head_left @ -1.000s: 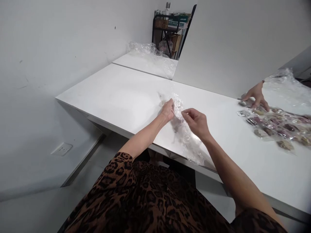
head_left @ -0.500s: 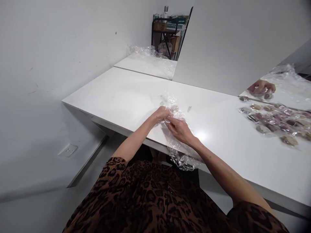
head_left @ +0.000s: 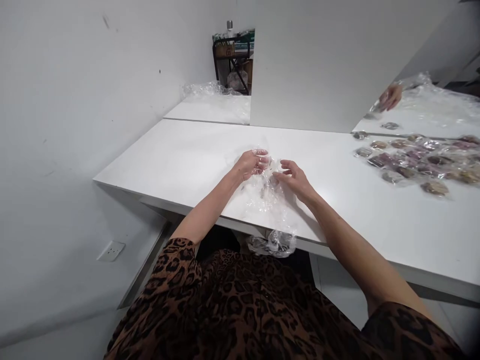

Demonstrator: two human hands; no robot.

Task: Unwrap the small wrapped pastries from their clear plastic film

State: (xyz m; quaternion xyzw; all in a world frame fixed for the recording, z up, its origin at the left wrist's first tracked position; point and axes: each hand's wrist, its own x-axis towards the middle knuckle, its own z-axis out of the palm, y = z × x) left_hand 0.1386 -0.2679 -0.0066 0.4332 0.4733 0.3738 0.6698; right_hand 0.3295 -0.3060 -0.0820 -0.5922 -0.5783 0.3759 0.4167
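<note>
Gripping the upper edge of a clear plastic film (head_left: 267, 197), your left hand (head_left: 252, 164) is curled closed on the crinkled material at the near middle of the white table (head_left: 180, 160). Your right hand (head_left: 294, 177) sits just beside it, to the right, with thumb and fingers pinched on the same film; whether a small dark item inside the wrap is also caught between them cannot be told. The film lies on the tabletop between and below both hands, spreads toward you, and its loose end hangs over the near edge of the table as a crumpled bunch. Both forearms reach in from the bottom of the view, above a leopard-print garment (head_left: 240, 310). To the right, well apart from your hands, a spread of small wrapped pieces (head_left: 412, 160) in purple, brown and tan lies on the table. Beyond them, at the upper right, another person's hand (head_left: 390, 96) rests on a large sheet of clear plastic (head_left: 438, 102). A white partition panel (head_left: 318, 65) stands upright along the far side of the table. Past it, a second table carries more crumpled plastic wrap (head_left: 206, 90), and a dark shelf rack (head_left: 232, 57) with boxes stands in the far corner. A wall socket (head_left: 110, 251) shows low on the left wall.
</note>
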